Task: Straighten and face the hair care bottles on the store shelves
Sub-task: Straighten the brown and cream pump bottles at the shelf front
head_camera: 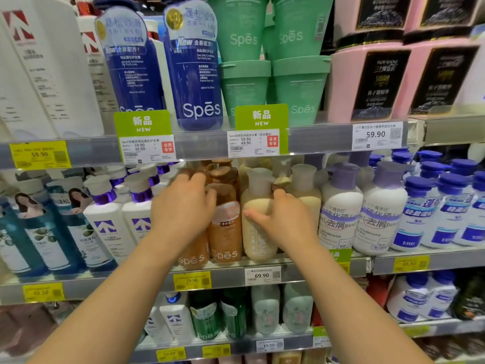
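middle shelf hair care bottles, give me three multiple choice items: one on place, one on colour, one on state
1. Where is the cream bottle relative to the amber Spes bottle?
A. to its right
B. to its left
C. one shelf above

2. What colour are the caps of the two anti-dandruff bottles right of the cream ones?
A. green
B. purple
C. red

3. What is the right hand doing?
A. hanging clear of the shelf
B. resting on the cream bottle
C. holding a price tag

Answers: 1 A, the two stand side by side at the shelf front, cream on the right. 2 B, both pump caps are lilac purple. 3 B, its fingers lie across the bottle's front, while the left hand covers an amber bottle.
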Tool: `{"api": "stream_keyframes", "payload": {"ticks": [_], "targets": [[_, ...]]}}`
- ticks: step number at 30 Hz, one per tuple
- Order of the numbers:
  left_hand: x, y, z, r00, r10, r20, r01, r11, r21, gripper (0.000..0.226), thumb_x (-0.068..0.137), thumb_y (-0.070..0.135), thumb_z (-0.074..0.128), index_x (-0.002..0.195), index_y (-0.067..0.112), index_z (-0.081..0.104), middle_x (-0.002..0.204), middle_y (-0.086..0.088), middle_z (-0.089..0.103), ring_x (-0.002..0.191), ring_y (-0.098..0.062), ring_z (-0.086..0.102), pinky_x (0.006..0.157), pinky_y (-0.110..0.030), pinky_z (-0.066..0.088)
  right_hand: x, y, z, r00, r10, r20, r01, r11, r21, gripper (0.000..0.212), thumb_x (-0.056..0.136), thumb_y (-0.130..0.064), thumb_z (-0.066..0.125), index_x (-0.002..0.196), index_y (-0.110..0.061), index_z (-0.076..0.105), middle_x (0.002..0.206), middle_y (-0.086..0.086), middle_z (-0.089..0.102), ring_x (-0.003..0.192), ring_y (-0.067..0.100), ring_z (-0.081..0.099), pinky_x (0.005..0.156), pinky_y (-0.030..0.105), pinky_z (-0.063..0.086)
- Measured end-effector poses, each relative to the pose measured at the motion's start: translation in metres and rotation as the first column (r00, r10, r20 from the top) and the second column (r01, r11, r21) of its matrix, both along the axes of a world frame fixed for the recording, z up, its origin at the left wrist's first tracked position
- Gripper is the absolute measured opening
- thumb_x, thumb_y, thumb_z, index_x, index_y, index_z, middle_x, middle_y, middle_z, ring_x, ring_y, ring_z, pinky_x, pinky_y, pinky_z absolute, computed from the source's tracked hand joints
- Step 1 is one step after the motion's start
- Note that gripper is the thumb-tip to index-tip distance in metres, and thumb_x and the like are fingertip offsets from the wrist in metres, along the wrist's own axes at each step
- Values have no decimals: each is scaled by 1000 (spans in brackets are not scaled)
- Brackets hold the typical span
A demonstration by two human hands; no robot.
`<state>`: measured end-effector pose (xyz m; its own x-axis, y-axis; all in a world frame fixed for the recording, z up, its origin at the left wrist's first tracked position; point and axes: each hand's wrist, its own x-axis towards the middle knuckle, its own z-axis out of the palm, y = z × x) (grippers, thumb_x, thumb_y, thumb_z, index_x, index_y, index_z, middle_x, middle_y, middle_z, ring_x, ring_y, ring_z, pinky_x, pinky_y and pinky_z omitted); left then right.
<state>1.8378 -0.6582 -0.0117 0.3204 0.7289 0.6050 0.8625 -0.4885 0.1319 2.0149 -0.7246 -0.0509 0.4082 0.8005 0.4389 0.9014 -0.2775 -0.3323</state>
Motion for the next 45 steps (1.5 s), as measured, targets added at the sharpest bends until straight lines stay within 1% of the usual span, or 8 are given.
{"api": "stream_keyframes", "payload": {"ticks": [3, 8, 12, 16, 25, 32, 37, 45], "targets": [[22, -17, 3, 978, -196, 69, 192, 980, 55, 34, 92, 42, 55, 117, 20, 62, 110, -5, 62, 98, -32, 62, 72, -39, 50, 12, -16, -1, 990, 73, -124, -64, 995, 77, 66, 81, -67, 64, 127, -21, 58, 117, 0, 69, 108, 22, 64, 80, 34, 50], [52, -26, 4, 954, -292, 70, 297, 952, -76, 55, 90, 53, 55, 135, 24, 46, 121, -6, 60, 112, -30, 57, 83, -40, 48, 45, -51, 1, 930, 26, -368, 153, 880, 449, 16, 90, -43, 66, 95, -29, 73, 86, -9, 75, 87, 16, 71, 75, 32, 51], [69, -25, 5, 958, -286, 23, 287, 952, -102, 60, 90, 51, 57, 136, 18, 40, 110, -14, 62, 102, -34, 59, 70, -35, 41, 69, -49, 20, 964, -45, -262, 86, 985, 147, 54, 92, -47, 63, 132, -14, 50, 116, 6, 69, 112, 29, 61, 76, 33, 42], [73, -23, 7, 964, -266, 5, 262, 948, -182, 59, 92, 48, 57, 136, 12, 40, 108, -15, 65, 103, -34, 60, 69, -34, 42, 69, -30, 18, 953, -17, -304, -1, 998, -59, 64, 88, -52, 64, 127, -7, 43, 107, 15, 71, 102, 34, 66, 80, 39, 52], [72, -13, 1, 964, -260, -62, 240, 943, -233, 54, 90, 54, 55, 132, 21, 49, 106, -9, 66, 101, -30, 62, 76, -38, 50, 63, -25, 16, 990, -31, -136, 24, 998, -55, 75, 71, -65, 75, 115, -7, 57, 115, 14, 62, 104, 33, 61, 79, 37, 48], [78, -9, 2, 973, -222, -56, 210, 962, -173, 20, 95, 39, 52, 99, 20, 57, 68, 8, 44, 68, -19, 45, 57, -31, 34, 65, -25, 26, 996, -50, -71, 43, 995, -90, 73, 70, -70, 71, 113, -12, 58, 114, 9, 65, 104, 30, 63, 72, 34, 45], [78, -10, 6, 970, -228, -83, 210, 961, -177, 18, 95, 39, 53, 85, 24, 47, 90, -6, 64, 82, -27, 59, 61, -31, 36, 63, -24, 24, 998, -57, -32, 54, 995, -83, 70, 73, -69, 69, 111, -12, 57, 112, 8, 67, 103, 30, 64, 70, 33, 43], [72, -6, 5, 960, -274, -63, 257, 947, -194, 24, 94, 42, 52, 81, 27, 40, 77, 1, 51, 88, -28, 63, 61, -31, 37, 55, -30, 12, 989, -90, -120, 87, 996, -23, 71, 74, -68, 70, 117, -14, 53, 114, 7, 66, 104, 29, 64, 73, 36, 48]]}}
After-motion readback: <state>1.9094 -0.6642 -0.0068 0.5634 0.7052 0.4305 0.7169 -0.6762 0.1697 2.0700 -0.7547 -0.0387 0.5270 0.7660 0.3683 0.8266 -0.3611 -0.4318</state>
